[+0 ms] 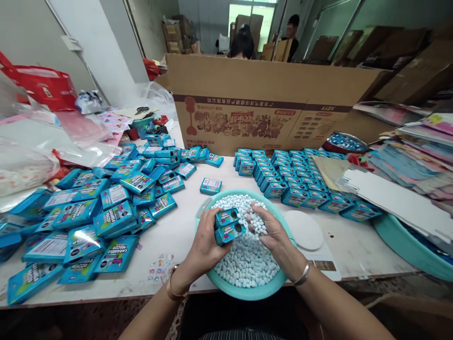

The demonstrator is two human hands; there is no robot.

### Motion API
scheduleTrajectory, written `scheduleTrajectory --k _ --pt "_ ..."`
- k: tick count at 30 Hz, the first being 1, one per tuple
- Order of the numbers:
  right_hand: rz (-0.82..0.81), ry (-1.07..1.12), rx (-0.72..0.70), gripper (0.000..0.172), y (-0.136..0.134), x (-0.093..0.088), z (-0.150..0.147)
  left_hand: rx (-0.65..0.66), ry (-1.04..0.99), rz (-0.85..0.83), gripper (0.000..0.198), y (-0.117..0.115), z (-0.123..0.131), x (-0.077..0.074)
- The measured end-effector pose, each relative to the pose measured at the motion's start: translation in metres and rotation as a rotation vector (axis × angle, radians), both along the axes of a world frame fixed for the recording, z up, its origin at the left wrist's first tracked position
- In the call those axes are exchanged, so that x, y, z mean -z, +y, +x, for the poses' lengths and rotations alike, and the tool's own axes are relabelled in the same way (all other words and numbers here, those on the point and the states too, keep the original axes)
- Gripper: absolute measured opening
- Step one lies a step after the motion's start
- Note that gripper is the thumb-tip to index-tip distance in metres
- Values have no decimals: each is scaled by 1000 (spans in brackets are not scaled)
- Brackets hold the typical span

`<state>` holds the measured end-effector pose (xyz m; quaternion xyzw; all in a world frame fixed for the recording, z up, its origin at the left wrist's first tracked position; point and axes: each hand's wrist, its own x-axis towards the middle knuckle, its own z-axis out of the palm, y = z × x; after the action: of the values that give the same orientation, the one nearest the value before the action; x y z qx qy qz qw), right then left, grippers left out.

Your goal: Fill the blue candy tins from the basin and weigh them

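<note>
Two small blue candy boxes (pixel 230 231), stacked one on the other with dark round holes at their ends, are gripped in my left hand (pixel 207 243). My right hand (pixel 274 233) cups a heap of pale blue-white candies (pixel 257 222), its fingers curled around them close to the boxes' ends. Both hands are above a turquoise basin (pixel 253 292) filled with the same small candies. A single blue box (pixel 211 186) lies on the table just behind the basin.
Loose blue boxes (pixel 115 219) are piled on the left; rows of boxes (pixel 293 177) stand back right. A large carton (pixel 262 104) blocks the far side. A white round disc (pixel 304 230), another turquoise basin (pixel 406 245) and stacked sheets (pixel 421 156) sit right. Two people are behind the carton.
</note>
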<state>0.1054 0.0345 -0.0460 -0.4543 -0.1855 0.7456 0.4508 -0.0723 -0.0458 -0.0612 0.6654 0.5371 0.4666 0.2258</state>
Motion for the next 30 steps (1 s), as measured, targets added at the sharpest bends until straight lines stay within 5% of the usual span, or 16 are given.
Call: scheduleTrajectory --k 8,23,30 --pt "265 178 275 31 -10 -25 -34 -25 140 -30 64 13 16 -1" --pt "470 67 156 23 -7 -42 -34 3 -42 67 70 20 16 9" --pt "510 51 34 23 -8 -45 -30 -14 14 -11 70 19 14 2"
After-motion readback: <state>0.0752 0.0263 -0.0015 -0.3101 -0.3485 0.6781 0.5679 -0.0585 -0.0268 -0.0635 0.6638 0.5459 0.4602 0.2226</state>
